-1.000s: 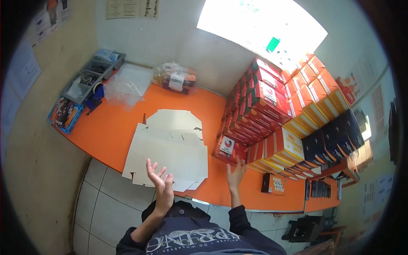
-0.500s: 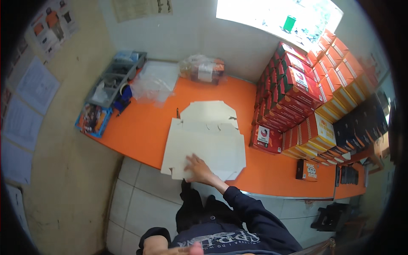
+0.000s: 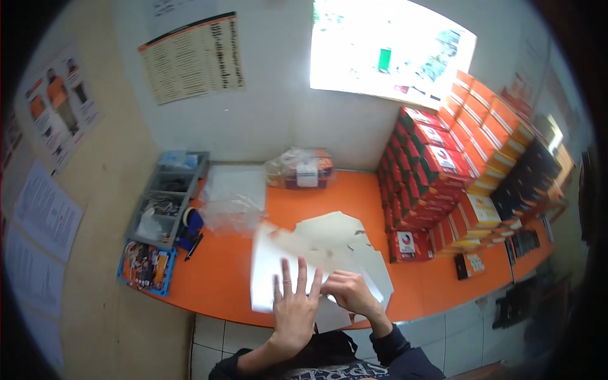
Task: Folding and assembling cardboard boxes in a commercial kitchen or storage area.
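The left hand (image 3: 295, 320) has its fingers spread apart over a raised white sheet (image 3: 263, 284); the right hand's (image 3: 357, 296) fingers curl together by the sheet's edge, and I cannot tell whether they clamp it. With twelve o'clock pointing away from the person, the hands sit at seven and four around the cardboard (image 3: 332, 227) lying flat on the worktop (image 3: 218, 272). Good handling, I judge, means backing the sheet with the open palm, keeping the other hand's grip light and turning evenly, so no flap creases. Counted outward: one raised sheet and one flat piece, perhaps joined; one tape dispenser (image 3: 196, 223) and one grey tray (image 3: 192, 188) at ten; one blue basket (image 3: 170, 270) at nine; one wrapped bundle (image 3: 308, 175) at twelve; one small dark box (image 3: 471, 266) alone at three; red boxes (image 3: 432, 172) and orange boxes (image 3: 486, 123) between one and two, too overlapped to count
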Motion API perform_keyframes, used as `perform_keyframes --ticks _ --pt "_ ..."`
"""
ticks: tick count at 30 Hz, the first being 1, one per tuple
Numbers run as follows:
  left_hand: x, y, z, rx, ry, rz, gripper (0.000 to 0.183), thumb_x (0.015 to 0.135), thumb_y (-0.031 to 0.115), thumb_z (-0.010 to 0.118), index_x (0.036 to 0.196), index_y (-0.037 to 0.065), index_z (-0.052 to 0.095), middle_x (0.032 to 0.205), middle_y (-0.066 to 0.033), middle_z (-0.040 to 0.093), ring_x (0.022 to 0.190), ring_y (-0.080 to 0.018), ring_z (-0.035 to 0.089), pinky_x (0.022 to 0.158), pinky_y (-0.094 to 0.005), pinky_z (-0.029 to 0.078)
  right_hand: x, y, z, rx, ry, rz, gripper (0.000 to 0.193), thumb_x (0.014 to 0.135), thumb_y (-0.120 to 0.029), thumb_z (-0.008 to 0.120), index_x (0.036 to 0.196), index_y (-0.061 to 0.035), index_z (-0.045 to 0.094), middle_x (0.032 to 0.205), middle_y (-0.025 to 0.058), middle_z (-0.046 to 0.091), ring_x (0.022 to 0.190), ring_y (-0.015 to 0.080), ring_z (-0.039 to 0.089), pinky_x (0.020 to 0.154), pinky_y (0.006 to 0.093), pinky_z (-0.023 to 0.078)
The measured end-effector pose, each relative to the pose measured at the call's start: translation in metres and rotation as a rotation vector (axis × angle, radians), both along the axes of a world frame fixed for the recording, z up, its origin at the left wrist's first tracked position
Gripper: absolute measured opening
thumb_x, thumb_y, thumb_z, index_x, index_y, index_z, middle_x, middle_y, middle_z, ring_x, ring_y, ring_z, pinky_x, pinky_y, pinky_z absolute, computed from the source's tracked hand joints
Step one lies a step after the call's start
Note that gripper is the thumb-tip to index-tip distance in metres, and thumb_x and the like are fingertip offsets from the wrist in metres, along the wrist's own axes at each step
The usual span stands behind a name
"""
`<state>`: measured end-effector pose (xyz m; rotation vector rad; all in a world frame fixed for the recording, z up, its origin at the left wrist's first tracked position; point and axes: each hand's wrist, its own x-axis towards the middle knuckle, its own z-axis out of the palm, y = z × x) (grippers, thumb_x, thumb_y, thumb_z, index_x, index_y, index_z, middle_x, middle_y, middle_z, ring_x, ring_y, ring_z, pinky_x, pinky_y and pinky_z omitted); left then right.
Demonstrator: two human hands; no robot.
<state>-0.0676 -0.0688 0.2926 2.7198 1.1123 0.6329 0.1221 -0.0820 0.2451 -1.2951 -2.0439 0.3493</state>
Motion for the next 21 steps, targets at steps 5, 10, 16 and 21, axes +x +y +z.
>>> perform_keyframes --ticks 5,10,16,21 --pt "-0.001 0.027 0.058 -0.618 0.525 -0.162 0.039 0.090 0.024 0.055 0.125 0.006 0.056 0.096 -0.0183 0.068 0.088 -0.0304 0.067 0.077 -0.0375 0.052 0.021 -0.048 0.069 0.700 -0.106 -0.508 0.022 0.074 -0.013 0.071 0.095 -0.0200 0.072 0.095 0.0001 0.060 0.088 0.0184 0.058 0.072 0.0327 0.051" --pt "0.007 0.043 0.029 -1.025 -0.009 -0.618 0.024 0.094 0.022 0.047 0.107 0.005 0.057 0.070 -0.0148 0.057 0.066 -0.0261 0.059 0.065 -0.0358 0.047 0.043 -0.064 0.063 0.017 0.538 -0.215 0.058 0.083 -0.018 0.071 0.134 -0.0021 0.048 0.122 0.0103 0.054 0.087 0.0152 0.055 0.073 0.0254 0.046" --pt "0.036 0.046 0.019 -1.626 -0.042 -0.831 0.033 0.100 0.023 0.050 0.118 -0.004 0.054 0.091 0.0004 0.058 0.080 -0.0060 0.049 0.071 -0.0238 0.045 0.082 -0.090 0.096 -0.143 0.524 0.065 0.031 0.074 -0.022 0.076 0.099 -0.0062 0.066 0.073 -0.0014 0.055 0.067 0.0117 0.051 0.061 0.0284 0.045" --pt "0.051 0.044 0.014 -1.467 -0.327 -0.792 0.034 0.096 0.006 0.055 0.126 -0.007 0.050 0.101 -0.0052 0.059 0.095 -0.0083 0.054 0.082 -0.0249 0.047 0.056 -0.074 0.117 0.170 -0.203 0.025 0.024 0.069 -0.016 0.067 0.092 -0.0110 0.065 0.085 0.0035 0.054 0.079 0.0224 0.058 0.069 0.0338 0.049"
